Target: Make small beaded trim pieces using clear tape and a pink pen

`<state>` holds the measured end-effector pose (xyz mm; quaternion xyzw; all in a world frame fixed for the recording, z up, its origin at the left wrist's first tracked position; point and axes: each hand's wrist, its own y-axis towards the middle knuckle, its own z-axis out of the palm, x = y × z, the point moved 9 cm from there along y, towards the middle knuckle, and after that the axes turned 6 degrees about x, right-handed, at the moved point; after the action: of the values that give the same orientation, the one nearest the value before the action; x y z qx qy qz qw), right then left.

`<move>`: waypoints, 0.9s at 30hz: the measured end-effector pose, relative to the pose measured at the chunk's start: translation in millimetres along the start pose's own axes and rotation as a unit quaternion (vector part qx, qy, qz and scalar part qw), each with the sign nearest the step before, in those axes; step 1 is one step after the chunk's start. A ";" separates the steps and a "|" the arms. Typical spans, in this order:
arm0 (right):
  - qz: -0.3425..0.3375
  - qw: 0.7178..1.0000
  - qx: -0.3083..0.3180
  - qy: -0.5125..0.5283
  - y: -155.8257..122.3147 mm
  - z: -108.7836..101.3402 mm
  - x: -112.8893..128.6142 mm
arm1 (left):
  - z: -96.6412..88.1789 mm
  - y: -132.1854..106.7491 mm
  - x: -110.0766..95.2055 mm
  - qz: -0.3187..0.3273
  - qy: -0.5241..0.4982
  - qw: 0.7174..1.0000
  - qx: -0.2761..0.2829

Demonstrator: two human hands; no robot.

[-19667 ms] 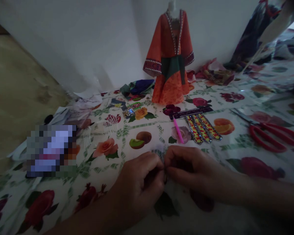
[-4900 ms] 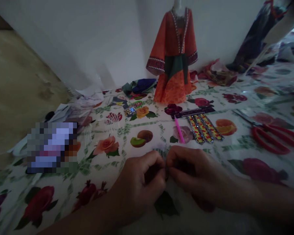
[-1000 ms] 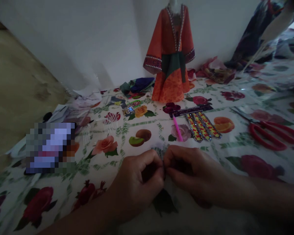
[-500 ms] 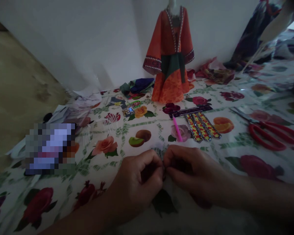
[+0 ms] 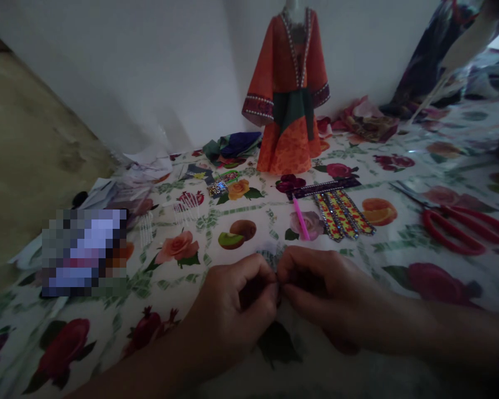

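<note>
My left hand (image 5: 242, 302) and my right hand (image 5: 330, 293) meet fingertip to fingertip over the flowered tablecloth (image 5: 216, 343). Both are closed in a pinch. Whatever lies between the fingertips is tiny, dark and mostly hidden, so I cannot make it out. Just beyond my right hand lies a pink pen-like stick (image 5: 301, 220). Beside it are yellow-and-red patterned strips (image 5: 343, 215) with sparkling edges, and a dark band (image 5: 326, 188) lined with light beads touches their far ends.
A small orange-and-green dress (image 5: 293, 105) stands upright against the wall. Red-handled scissors (image 5: 461, 224) lie at the right. A blurred-out phone-like device (image 5: 83, 252) is at the left, near papers (image 5: 145, 166). Folded cloth (image 5: 235, 145) and strips of white beads (image 5: 187, 208) lie farther back.
</note>
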<state>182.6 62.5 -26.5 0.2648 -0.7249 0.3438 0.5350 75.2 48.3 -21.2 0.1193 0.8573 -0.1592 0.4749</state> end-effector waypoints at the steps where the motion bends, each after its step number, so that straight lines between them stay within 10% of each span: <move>1: 0.001 1.000 0.000 -0.002 -0.1 0.0 0.0 | 0.3 0.3 0.3 -0.001 -0.004 1.000 0.002; 27: 0.029 0.999 0.004 0.026 -0.7 1.9 -3.0 | 0.6 -1.6 -11.1 0.038 0.037 0.999 -0.009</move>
<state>182.9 60.7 -29.5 0.2367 -0.7169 0.3690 0.5421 80.9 46.0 -11.7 0.1533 0.8705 -0.1289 0.4496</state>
